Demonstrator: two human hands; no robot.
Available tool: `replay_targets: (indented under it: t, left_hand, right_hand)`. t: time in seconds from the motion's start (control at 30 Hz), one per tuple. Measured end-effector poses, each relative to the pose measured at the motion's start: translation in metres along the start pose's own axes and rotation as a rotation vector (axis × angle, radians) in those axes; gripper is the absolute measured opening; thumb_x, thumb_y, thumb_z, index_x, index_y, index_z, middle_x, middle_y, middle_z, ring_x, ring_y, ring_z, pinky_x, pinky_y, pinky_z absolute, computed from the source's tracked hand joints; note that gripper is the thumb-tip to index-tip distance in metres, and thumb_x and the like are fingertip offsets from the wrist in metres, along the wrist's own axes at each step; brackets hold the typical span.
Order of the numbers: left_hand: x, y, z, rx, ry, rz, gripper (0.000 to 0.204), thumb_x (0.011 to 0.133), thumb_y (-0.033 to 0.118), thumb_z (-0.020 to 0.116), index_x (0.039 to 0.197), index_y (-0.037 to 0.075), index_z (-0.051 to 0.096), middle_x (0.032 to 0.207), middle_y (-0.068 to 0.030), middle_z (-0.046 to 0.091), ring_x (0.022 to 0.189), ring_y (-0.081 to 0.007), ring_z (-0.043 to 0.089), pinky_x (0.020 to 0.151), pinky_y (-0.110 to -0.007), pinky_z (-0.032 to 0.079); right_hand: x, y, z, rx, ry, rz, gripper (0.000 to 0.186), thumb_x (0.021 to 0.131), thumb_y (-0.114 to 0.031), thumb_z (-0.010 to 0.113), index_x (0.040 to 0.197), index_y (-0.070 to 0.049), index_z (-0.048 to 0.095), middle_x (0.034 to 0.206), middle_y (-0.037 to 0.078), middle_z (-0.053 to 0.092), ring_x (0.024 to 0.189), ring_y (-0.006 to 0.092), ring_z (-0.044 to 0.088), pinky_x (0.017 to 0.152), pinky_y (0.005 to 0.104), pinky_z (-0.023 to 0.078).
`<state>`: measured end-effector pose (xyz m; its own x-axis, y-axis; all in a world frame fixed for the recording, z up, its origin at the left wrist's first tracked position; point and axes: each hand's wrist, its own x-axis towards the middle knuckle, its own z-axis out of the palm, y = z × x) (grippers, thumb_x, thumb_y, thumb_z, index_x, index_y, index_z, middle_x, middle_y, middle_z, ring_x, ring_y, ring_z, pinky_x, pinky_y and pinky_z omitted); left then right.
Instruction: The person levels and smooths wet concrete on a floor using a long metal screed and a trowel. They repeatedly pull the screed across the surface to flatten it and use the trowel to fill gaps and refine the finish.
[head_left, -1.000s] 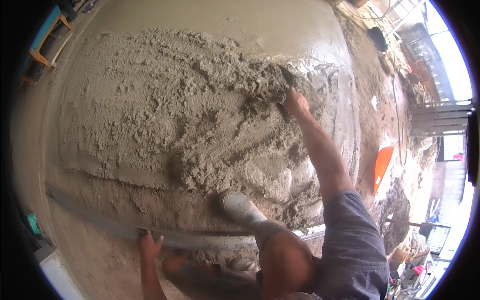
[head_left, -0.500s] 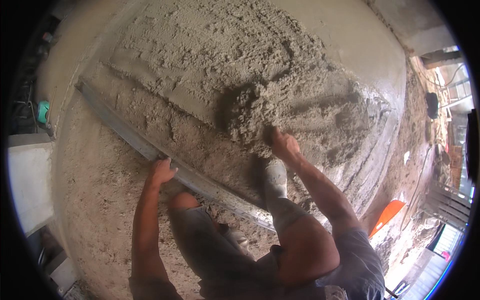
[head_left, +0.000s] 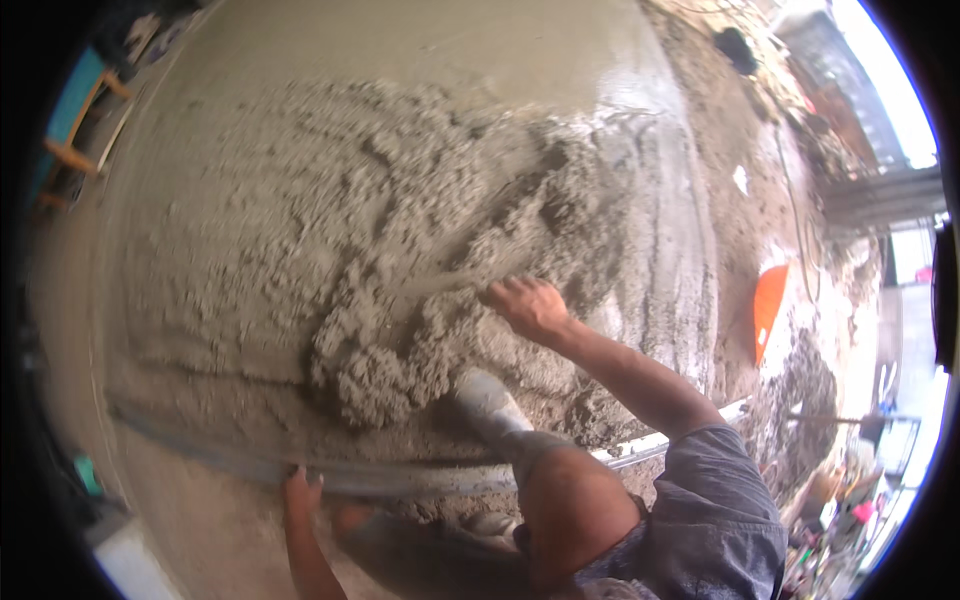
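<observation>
My left hand grips the near edge of a long grey metal straightedge, its thumb apart from the fingers. The bar lies across the ground in front of my legs. Wet, lumpy concrete is heaped just beyond it. Out over this heap, my right hand is closed round the handle of what looks like a trowel. A flat grey strip left of the hand seems to be its blade, mostly lost among the concrete. My right boot, smeared with concrete, stands beside the heap.
Smooth wet concrete spreads at the far side. An orange sheet-like piece stands on the bare soil to the right, near a cable. A long-handled tool lies farther right. Blue-green and orange furniture is at the far left.
My view has turned and shifted. Concrete has been drawn nearer and to the left, heaping beside my boot. My right hand has moved relative to the heap; the left stays on the straightedge.
</observation>
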<state>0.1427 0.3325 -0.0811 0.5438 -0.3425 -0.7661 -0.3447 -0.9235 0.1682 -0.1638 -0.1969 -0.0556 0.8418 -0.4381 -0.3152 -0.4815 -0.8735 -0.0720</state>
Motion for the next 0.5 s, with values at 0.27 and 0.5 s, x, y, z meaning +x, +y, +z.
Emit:
replay_targets:
  t: [0.27, 0.5]
  left_hand:
    - [-0.01, 0.03, 0.007, 0.121, -0.01, -0.114, 0.071, 0.086, 0.033, 0.07, 0.138, -0.01, 0.048, 0.132, -0.0339, 0.056, 0.126, -0.0473, 0.053, 0.107, -0.047, 0.043]
    - [-0.025, 0.047, -0.016, 0.132, -0.081, -0.095, 0.066, 0.09, 0.028, 0.067, 0.141, -0.009, 0.046, 0.137, -0.0297, 0.055, 0.13, -0.0427, 0.051, 0.109, -0.047, 0.041]
  right_hand:
    - [-0.019, 0.263, -0.038, 0.27, 0.184, 1.022, 0.025, 0.094, -0.018, 0.052, 0.118, -0.014, 0.055, 0.102, 0.022, 0.069, 0.098, 0.0397, 0.067, 0.077, 0.0495, 0.051]
    - [0.026, 0.174, -0.005, 0.306, -0.072, 0.766, 0.029, 0.095, -0.016, 0.052, 0.123, -0.023, 0.058, 0.098, 0.014, 0.07, 0.089, 0.0338, 0.069, 0.074, 0.0452, 0.056]
